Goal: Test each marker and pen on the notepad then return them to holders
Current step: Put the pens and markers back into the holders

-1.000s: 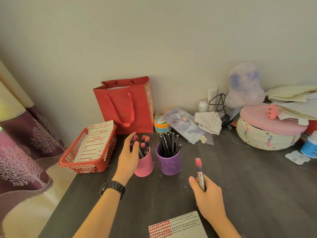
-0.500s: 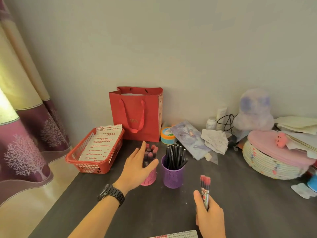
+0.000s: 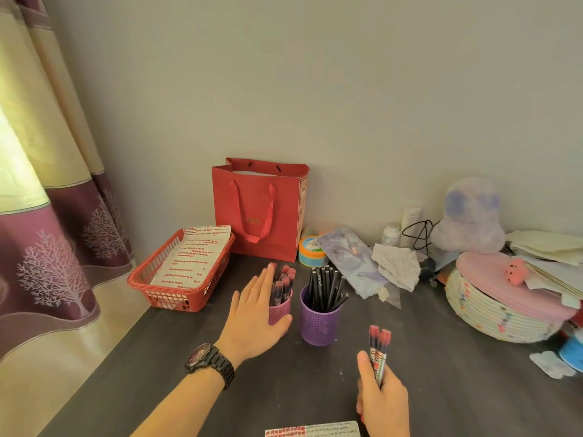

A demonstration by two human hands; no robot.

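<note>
Notepad point(image 3: 312, 431) is seen nearest, only its edge. Two red-capped markers point(image 3: 378, 350) are gripped upright in the right hand point(image 3: 383, 402); one could be dropped if that grip slackens. Farther, the pink holder point(image 3: 280, 310) could be tipped by the flat, straight-fingered left hand point(image 3: 257, 313) laid against it. Two holders are counted, the purple holder point(image 3: 318, 320) just rightward; their contents are too crowded to count.

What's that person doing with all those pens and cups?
Someone is testing markers and pens. The right hand grips two red-capped markers upright above the dark table. The left hand rests flat against the pink holder, full of more red markers. The purple holder beside it has black pens. The notepad peeks in at the bottom edge.
</note>
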